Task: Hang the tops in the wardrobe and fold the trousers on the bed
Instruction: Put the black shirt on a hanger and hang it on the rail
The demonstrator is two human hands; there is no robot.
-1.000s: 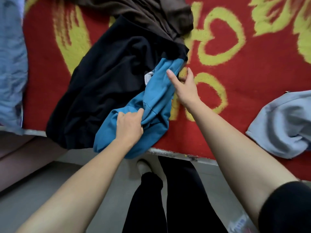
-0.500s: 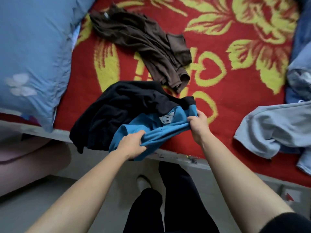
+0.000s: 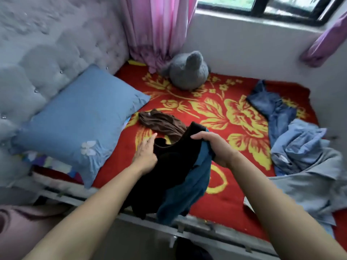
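Observation:
Over the near edge of the bed (image 3: 221, 117) I hold up a black garment (image 3: 169, 166) together with a teal blue one (image 3: 189, 190). My right hand (image 3: 216, 149) grips both at their top edge. My left hand (image 3: 146, 154) touches the black cloth on its left side with straight fingers. A brown garment (image 3: 161, 122) lies crumpled just behind. Blue jeans (image 3: 272, 107) lie at the far right, with a light blue shirt (image 3: 298, 145) and a grey garment (image 3: 311, 186) in a heap in front of them.
A blue pillow (image 3: 78, 117) leans on the tufted grey headboard (image 3: 47, 53) at left. A grey plush toy (image 3: 187, 72) sits at the back by the pink curtain (image 3: 159, 29). The window (image 3: 262, 6) is above the wall. The metal bed frame edge (image 3: 197, 228) runs below my arms.
My right hand has lifted the black and teal garments off the bed. My left hand let go of the teal cloth and now lies flat against the black one. My view rose.

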